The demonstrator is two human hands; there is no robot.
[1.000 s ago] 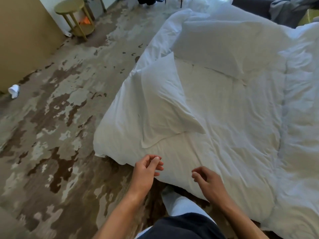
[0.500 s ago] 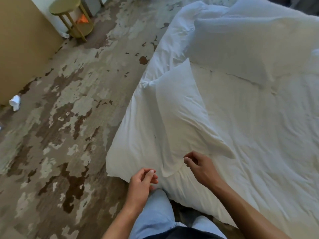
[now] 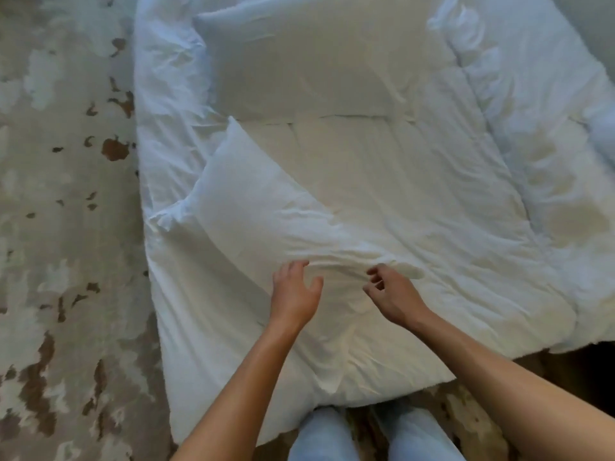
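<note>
A white duvet (image 3: 382, 181) lies spread out on the carpet, with its left corner folded over into a triangular flap (image 3: 266, 211). My left hand (image 3: 294, 294) reaches onto the flap's lower edge, its fingers spread and its fingertips on the wrinkled cloth. My right hand (image 3: 391, 292) is just to the right at the same edge, fingers curled toward the fabric. Whether they pinch the cloth is not clear. Creases run along the edge between the two hands.
Patterned beige and brown carpet (image 3: 66, 227) stretches along the left side. A second folded-over layer of duvet (image 3: 299, 61) lies at the far end, and a thick rolled edge (image 3: 532, 128) runs down the right. My legs in light jeans (image 3: 319, 437) stand at the duvet's near edge.
I have leaned over the duvet. Both hands moved forward from its near edge up onto the folded flap. The left hand has spread its fingers.
</note>
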